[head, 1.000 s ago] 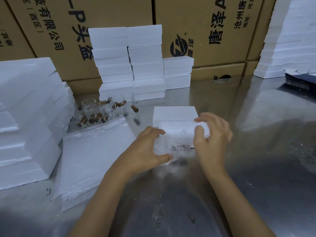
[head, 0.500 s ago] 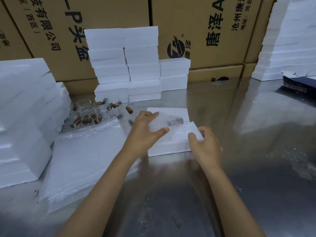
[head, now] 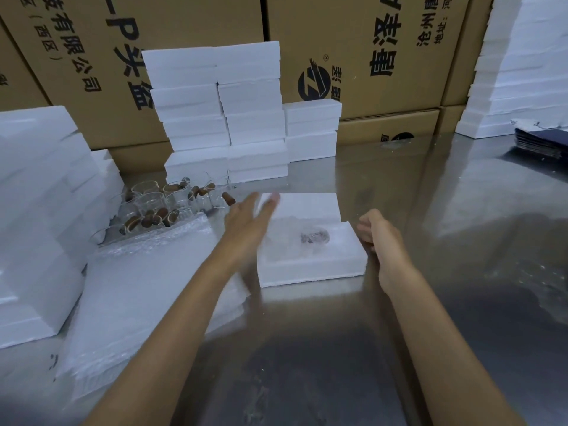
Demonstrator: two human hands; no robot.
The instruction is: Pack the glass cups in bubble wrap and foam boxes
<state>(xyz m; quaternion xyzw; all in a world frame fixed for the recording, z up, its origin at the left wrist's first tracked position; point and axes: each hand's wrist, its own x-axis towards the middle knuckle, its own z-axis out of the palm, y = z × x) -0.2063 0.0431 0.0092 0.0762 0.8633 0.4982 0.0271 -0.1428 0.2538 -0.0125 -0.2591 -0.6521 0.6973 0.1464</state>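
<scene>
A bubble-wrapped glass cup lies in the hollow of an open white foam box half in the middle of the steel table. A second foam half lies flat just behind it. My left hand hovers with straight fingers over the box's left edge, reaching toward the far foam half, and holds nothing. My right hand rests with loosely curled fingers against the box's right side. Several bare glass cups with wooden handles stand at the back left. A stack of bubble wrap sheets lies left of the box.
Foam box stacks stand on the left, at the back centre and at the far right. Large cardboard cartons wall off the back. Dark flat packets lie at the right edge.
The wrapped cup went from my hands into the foam box half. My left hand let go and now reaches up and back; my right hand slid to the box's right side.
</scene>
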